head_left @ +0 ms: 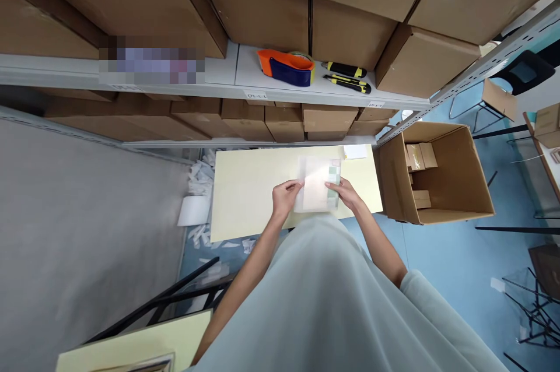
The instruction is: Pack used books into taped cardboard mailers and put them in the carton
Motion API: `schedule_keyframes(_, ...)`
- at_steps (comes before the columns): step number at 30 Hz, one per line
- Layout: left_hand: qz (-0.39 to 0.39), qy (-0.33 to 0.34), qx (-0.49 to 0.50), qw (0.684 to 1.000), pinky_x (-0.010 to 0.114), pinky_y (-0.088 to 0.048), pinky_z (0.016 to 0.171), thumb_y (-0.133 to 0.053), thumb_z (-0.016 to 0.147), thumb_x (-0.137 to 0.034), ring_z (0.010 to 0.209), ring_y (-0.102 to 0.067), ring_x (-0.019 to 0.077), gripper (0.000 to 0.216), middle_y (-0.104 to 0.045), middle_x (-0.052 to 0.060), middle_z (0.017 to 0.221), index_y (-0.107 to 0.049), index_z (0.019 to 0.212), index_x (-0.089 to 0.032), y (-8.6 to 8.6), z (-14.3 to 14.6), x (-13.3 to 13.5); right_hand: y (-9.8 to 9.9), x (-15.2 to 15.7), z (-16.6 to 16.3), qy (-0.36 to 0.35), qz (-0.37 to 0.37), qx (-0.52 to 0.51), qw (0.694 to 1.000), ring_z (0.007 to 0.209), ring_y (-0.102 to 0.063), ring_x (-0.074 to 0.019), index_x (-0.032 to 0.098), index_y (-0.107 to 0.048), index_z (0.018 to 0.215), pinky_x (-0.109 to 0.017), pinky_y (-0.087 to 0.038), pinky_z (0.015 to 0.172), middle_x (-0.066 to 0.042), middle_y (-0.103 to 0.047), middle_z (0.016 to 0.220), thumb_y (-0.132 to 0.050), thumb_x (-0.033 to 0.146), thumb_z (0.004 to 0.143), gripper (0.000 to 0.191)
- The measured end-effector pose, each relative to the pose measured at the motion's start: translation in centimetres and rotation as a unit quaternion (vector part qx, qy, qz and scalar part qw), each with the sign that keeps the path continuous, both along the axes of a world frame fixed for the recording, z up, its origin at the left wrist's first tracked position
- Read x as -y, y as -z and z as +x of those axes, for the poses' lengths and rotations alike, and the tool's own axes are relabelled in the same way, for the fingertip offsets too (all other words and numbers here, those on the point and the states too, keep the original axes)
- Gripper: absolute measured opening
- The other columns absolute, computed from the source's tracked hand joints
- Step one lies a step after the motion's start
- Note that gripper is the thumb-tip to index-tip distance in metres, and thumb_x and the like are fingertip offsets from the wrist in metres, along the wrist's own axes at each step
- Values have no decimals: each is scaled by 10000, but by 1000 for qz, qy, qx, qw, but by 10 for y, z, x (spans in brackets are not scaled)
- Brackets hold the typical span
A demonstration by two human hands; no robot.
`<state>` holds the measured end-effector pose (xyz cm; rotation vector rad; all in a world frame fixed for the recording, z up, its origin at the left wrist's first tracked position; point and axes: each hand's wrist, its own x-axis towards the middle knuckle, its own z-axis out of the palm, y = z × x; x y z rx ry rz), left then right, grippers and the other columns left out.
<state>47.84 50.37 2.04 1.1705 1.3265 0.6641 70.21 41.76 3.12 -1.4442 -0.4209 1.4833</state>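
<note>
Between my hands, just above the table's near edge, is a flat, translucent plastic packet (pixel 315 188). It looks whitish-pink, with a strip of pale green blocks along its right side; any print is too small to read. My left hand (pixel 285 197) pinches the packet's left edge with thumb and fingertips. Over on the right side, my right hand (pixel 346 192) grips it with the thumb on top and the fingers underneath. A small white card or paper (pixel 354 152) lies at the far right of the pale yellow table (pixel 249 185).
Above the table, a shelf (pixel 245 72) bears cartons, an orange-and-blue tape dispenser (pixel 286 67) and two yellow-and-black utility knives (pixel 347 76). An open carton (pixel 455 179) with small boxes stands to the right. Crumpled paper (pixel 201 176) lies left, beside the grey wall (pixel 87 232).
</note>
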Motion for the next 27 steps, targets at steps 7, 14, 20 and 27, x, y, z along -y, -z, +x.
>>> schedule_keyframes(7,-61,-42,105,992,389,-594,920,-952,627,-652,976,-744,268,591,-842,118,997,-858,944,-162,-19,-6,-5,17,-13,-23,8,-33,42,999,1224,-762,-285,189,-736,1246,-415,-593,1108,-120,-824,1264,-946,516,747,632)
schedule_keyframes(14,-74,-38,104,991,339,-553,806,-938,649,-586,863,-697,221,487,-822,89,922,-857,912,-185,-25,4,6,13,-12,-51,-64,10,118,991,1295,-737,-300,225,-715,1392,-478,-604,1115,-147,-750,1398,-834,539,895,599)
schedule_keyframes(20,-95,-6,108,990,333,-547,818,-889,675,-494,858,-711,225,379,-828,80,910,-859,895,-186,-22,2,9,7,-10,-71,-114,6,194,974,1240,-773,-331,266,-591,1586,-501,-621,1089,-154,-653,1563,-920,575,801,906)
schedule_keyframes(27,-70,52,65,994,387,-578,900,-810,752,-447,933,-758,280,258,-837,82,915,-876,827,-209,-25,11,18,-10,-5,-75,-148,13,307,940,1036,-818,-282,310,-696,1347,-402,-642,912,-32,-808,1270,-835,376,839,531)
